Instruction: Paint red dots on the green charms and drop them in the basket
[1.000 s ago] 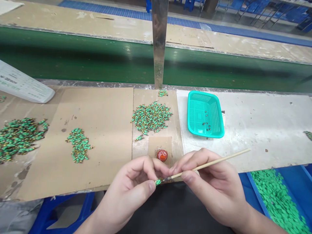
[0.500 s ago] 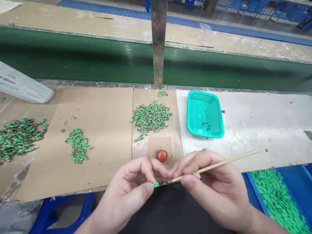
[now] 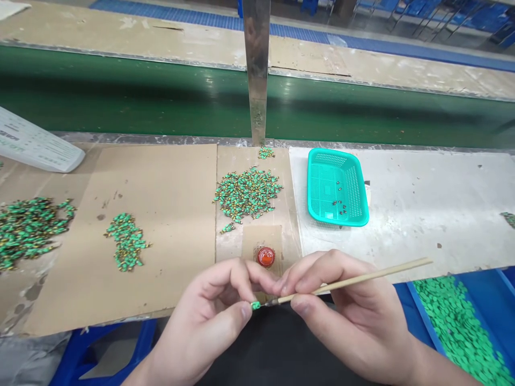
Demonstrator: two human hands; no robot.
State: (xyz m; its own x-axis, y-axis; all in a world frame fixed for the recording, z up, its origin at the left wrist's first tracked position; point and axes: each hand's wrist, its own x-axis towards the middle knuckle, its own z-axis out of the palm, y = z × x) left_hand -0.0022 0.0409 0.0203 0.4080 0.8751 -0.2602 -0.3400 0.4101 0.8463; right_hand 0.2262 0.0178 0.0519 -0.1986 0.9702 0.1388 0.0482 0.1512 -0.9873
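Observation:
Between thumb and forefinger, my left hand point(image 3: 217, 311) pinches a small green piece point(image 3: 255, 305). My right hand point(image 3: 346, 311) grips a thin wooden stick point(image 3: 362, 277) like a pen; it has a fine dark tip, which meets or nearly meets the green piece. Fingertips of both hands come together just above that tip. Beyond the hands stands a small round pot of red-orange paint or liquid point(image 3: 266, 257) on a cardboard square. Behind it lies a heap of small green, gold and dark pieces point(image 3: 247, 194).
A turquoise basket point(image 3: 366, 214) holding several tiny dark pieces stands at the right. More heaps lie left, one small point(image 3: 126, 241), one larger point(image 3: 30, 228). A blue bin point(image 3: 426, 321) of green pieces sits lower right. A metal post point(image 3: 257, 75) rises before the green belt point(image 3: 140, 102).
The stick's rear end has dipped slightly, and my right hand has shifted a little left. The green piece stays in my left fingers. The whole view has moved slightly.

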